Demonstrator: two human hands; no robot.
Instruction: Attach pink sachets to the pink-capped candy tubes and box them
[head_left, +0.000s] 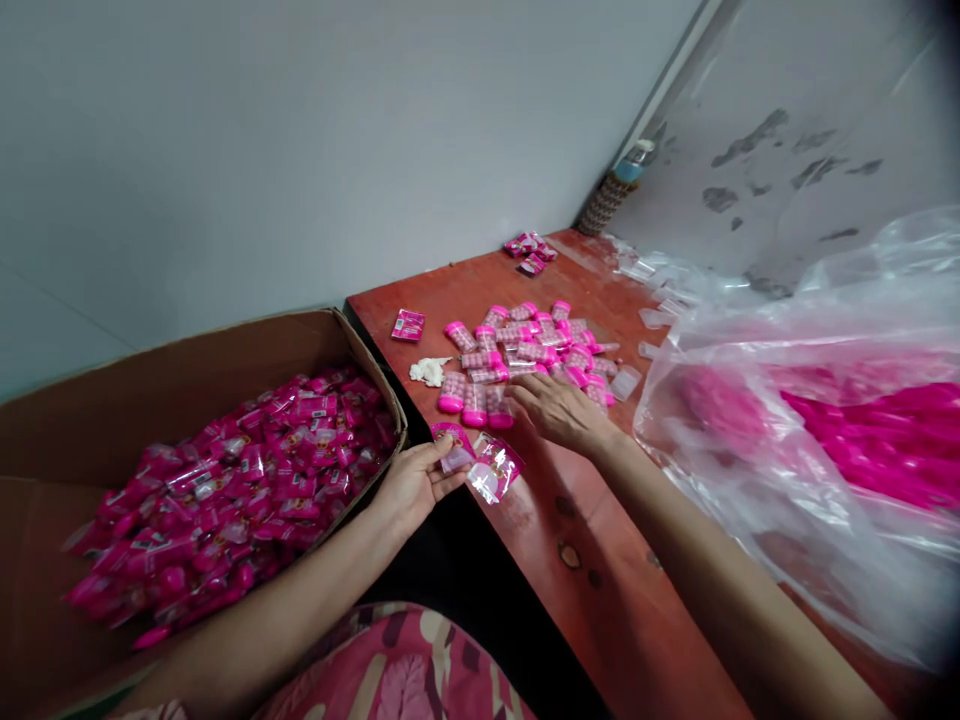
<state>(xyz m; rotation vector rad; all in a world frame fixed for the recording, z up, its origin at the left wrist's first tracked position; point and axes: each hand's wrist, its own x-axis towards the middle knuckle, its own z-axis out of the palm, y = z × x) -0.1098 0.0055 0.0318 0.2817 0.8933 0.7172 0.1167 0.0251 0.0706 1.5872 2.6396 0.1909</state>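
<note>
My left hand (412, 482) is closed at the near edge of the red table, thumb and fingers pinching a small pink-and-clear plastic packet (454, 450). Beside it, another pink-and-clear packet (496, 470) lies on the table. My right hand (561, 408) reaches over the front of a pile of small clear containers with pink ends (536, 335), filled with pale pink balls. Its fingers are apart and angled down by the nearest container (500, 406); I cannot tell whether they touch it. No container is lifted.
A cardboard box (367, 365) full of pink packets (247, 490) stands left of the table (607, 600). A large clear bag (720, 450) with bright pink pieces bulges on the right. Farther back are loose pink packets (531, 250), clear plastic pieces (656, 318) and a wrapped post (611, 195).
</note>
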